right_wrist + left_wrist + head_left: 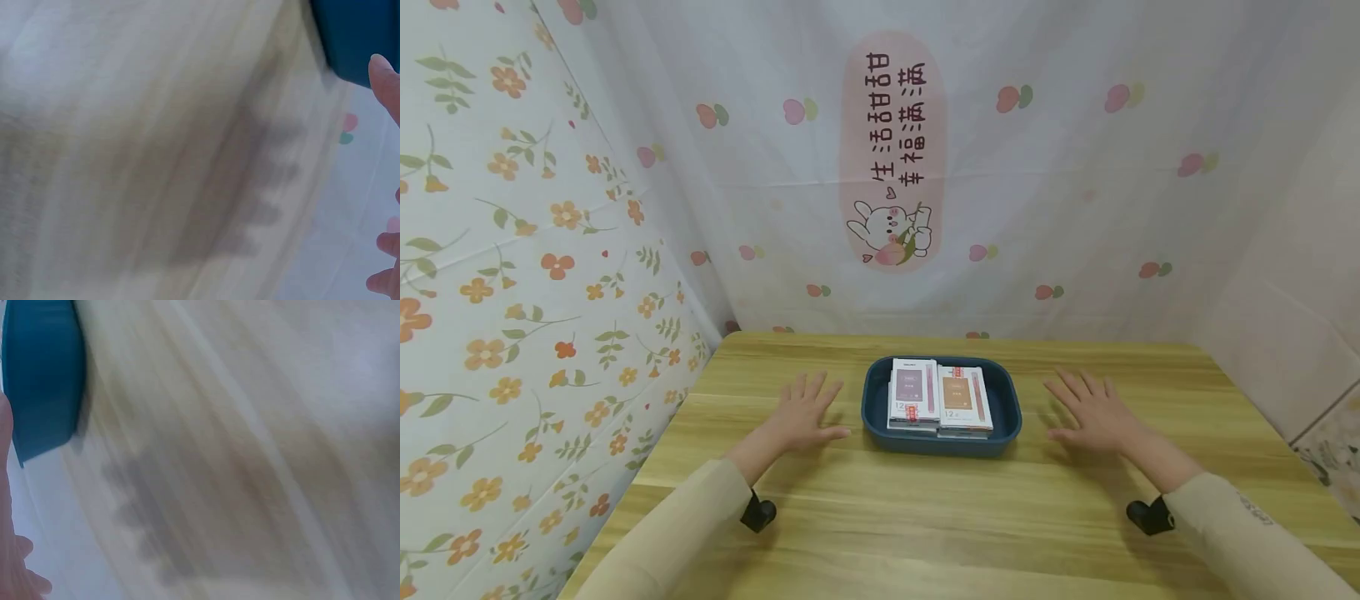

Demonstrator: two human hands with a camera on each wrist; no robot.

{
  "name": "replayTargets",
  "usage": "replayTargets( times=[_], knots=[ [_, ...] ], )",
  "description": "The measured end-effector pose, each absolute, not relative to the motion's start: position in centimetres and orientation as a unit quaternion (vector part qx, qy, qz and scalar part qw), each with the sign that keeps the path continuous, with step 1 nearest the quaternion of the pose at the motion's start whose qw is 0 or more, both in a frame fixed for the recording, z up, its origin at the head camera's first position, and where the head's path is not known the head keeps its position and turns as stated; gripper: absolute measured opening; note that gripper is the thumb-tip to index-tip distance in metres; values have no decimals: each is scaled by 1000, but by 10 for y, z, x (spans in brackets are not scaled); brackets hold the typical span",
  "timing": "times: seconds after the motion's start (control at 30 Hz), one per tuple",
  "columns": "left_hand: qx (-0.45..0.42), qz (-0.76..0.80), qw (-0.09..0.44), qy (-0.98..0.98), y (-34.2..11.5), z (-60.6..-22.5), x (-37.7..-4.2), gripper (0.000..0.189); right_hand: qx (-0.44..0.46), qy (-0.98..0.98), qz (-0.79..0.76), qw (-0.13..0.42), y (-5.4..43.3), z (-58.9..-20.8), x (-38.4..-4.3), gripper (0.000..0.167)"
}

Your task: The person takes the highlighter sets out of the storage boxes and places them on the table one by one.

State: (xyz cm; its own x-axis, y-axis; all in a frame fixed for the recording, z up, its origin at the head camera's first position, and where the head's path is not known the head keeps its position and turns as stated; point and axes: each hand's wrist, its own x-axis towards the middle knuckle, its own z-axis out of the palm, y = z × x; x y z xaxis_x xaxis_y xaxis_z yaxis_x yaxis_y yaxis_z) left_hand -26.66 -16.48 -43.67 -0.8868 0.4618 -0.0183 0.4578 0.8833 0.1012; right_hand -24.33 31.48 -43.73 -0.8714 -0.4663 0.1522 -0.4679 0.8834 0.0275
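A dark blue rectangular basin [942,446] with rounded corners stands on the wooden table. Inside it lie two stacks of small white boxes, the left one topped by a box with a purple panel [913,387], the right one by a box with an orange panel [964,396]. To the left of the basin, my left hand [801,415] hovers over the table with its fingers spread. My right hand [1093,414] is likewise spread, off to the basin's right. Neither hand holds anything. Both wrist views show a side of the basin [44,375] and hand shadows on the wood.
The wooden table [880,517] reaches back to a pale curtain [1037,208] printed with a rabbit and characters. A flowered curtain [535,292] hangs along the left side. Small black devices [758,512] sit under both wrists.
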Motion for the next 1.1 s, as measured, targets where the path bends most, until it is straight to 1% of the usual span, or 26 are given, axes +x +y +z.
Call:
replayTargets(
  times=[0.23,0.47,0.6,0.7,0.87,1.1],
  knots=[
    [273,6,19,962,-145,-430,-272,88,241,-968,1,72,303,-419,-253,77],
    [299,-9,41,953,-123,-429,-272,92,242,-967,-1,75,283,-401,-259,73],
    [300,-16,49,952,-114,-432,-273,93,244,-967,11,78,266,-393,-262,70],
    [297,-14,58,953,-110,-434,-274,93,241,-968,32,70,251,-391,-265,69],
    [292,-2,72,954,-108,-436,-275,93,243,-967,61,45,223,-394,-268,71],
    [291,6,80,953,-109,-436,-275,91,243,-966,91,-16,195,-403,-270,74]
  ],
)
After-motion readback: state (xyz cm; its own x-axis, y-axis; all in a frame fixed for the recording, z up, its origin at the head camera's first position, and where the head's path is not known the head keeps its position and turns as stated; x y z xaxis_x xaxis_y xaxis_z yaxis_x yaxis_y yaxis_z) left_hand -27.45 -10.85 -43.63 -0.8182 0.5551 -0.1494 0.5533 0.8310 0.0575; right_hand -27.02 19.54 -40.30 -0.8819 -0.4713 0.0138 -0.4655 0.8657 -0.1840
